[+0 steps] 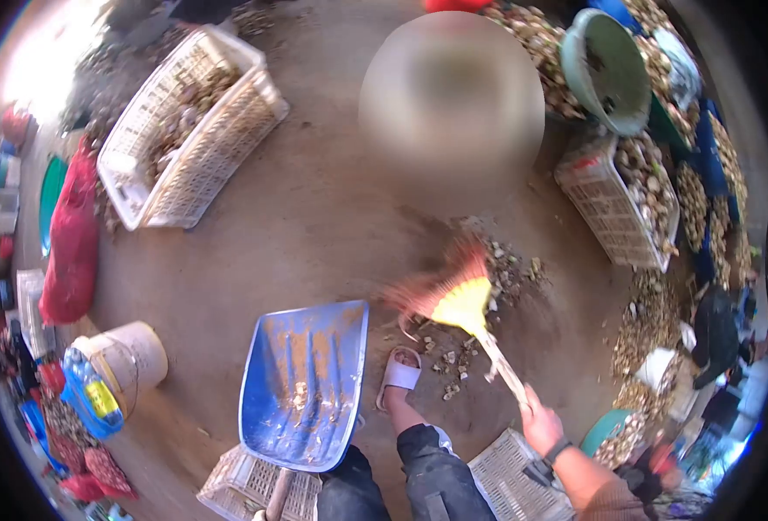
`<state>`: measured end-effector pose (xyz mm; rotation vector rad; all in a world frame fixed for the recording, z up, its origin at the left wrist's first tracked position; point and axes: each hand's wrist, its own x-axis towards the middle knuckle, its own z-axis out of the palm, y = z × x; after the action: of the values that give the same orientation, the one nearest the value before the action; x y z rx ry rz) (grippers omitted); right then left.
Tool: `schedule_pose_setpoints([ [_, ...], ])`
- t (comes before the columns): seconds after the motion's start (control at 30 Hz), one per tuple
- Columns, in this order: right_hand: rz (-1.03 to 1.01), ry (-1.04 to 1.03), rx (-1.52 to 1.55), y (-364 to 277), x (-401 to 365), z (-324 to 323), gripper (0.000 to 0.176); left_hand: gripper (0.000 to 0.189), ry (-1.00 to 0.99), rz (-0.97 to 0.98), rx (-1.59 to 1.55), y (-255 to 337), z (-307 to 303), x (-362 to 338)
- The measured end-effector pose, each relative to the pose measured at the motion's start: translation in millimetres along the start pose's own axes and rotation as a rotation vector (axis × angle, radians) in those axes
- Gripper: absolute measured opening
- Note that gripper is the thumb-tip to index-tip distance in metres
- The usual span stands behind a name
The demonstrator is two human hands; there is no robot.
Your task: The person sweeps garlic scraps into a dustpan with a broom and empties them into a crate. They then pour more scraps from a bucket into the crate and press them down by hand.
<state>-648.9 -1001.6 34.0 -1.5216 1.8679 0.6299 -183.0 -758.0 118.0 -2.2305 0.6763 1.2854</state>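
My right hand point(540, 423), with a dark band on its wrist, is closed around the wooden handle of a broom point(462, 306). The broom has a yellow binding, and its reddish bristles are smeared by motion over the floor. Beside them lies a scatter of pale garlic-like scraps point(510, 273). A blue shovel point(304, 382) with a broad ribbed scoop is to the left of the broom, with some dirt and bits in it. Its handle runs down to the bottom edge, where only a sliver of my left hand point(261, 516) shows at the handle.
White crates stand at upper left point(219, 148) and right point(605, 195), holding bulbs. Two more crates point(518, 478) flank my legs. A pale bucket point(132, 356) and red sack point(72, 243) are at left. Bulb heaps point(653, 317) line the right. A blurred patch hides the upper middle.
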Motion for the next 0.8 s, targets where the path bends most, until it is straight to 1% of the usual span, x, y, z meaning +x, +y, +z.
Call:
schedule_pose_setpoints([
  [0.03, -0.041, 0.042, 0.040, -6, 20, 4, 0.046, 0.022, 0.015, -0.008, 0.075, -1, 1, 4],
  [0.07, -0.151, 0.137, 0.067, -5, 51, 18, 0.045, 0.020, 0.033, -0.022, 0.148, -3, 3, 8],
  [0.1, -0.171, 0.136, 0.022, -14, 88, 27, 0.046, 0.020, 0.038, -0.011, 0.176, -3, 5, 10],
  [0.13, -0.169, 0.172, 0.072, -31, 122, 25, 0.043, 0.020, 0.090, 0.011, 0.208, -4, 7, 11],
  [0.2, -0.141, 0.127, 0.067, -32, 189, 40, 0.036, 0.022, 0.195, 0.050, 0.271, -4, 9, 12],
  [0.23, -0.101, 0.105, 0.048, -21, 201, 48, 0.032, 0.022, 0.016, 0.030, 0.300, 13, -11, 12],
  [0.27, -0.060, 0.084, 0.027, -8, 205, 57, 0.029, 0.022, 0.018, 0.032, 0.326, 30, -19, 12],
  [0.33, 0.008, 0.030, 0.090, 25, 185, 79, 0.026, 0.022, 0.085, 0.046, 0.350, 51, -25, 4],
  [0.4, 0.107, 0.035, 0.152, 61, 144, 101, 0.027, 0.020, 0.135, 0.105, 0.397, 50, -25, 9],
  [0.43, 0.157, -0.003, 0.152, 77, 120, 105, 0.027, 0.019, 0.147, 0.125, 0.418, 47, -25, 10],
  [0.47, 0.203, -0.029, 0.152, 89, 100, 105, 0.028, 0.019, 0.160, 0.144, 0.439, 46, -25, 14],
  [0.53, 0.207, -0.046, 0.171, 102, 55, 87, 0.028, 0.017, 0.175, 0.175, 0.468, 49, -27, 19],
  [0.6, 0.233, 0.035, 0.172, 97, 7, 54, 0.030, 0.015, 0.192, 0.203, 0.499, 55, -32, 24],
  [0.67, 0.205, 0.258, 0.236, 106, -34, 49, 0.038, 0.014, 0.197, 0.225, 0.535, 59, -37, 25],
  [0.73, 0.328, 0.304, 0.236, 113, -63, 38, 0.046, 0.012, 0.202, 0.237, 0.566, 65, -42, 27],
  [0.77, 0.335, 0.432, 0.275, 116, -68, 25, 0.049, 0.011, 0.203, 0.247, 0.582, 67, -46, 28],
  [0.8, 0.464, 0.453, 0.209, 117, -66, 7, 0.053, 0.010, 0.206, 0.259, 0.609, 69, -48, 30],
])
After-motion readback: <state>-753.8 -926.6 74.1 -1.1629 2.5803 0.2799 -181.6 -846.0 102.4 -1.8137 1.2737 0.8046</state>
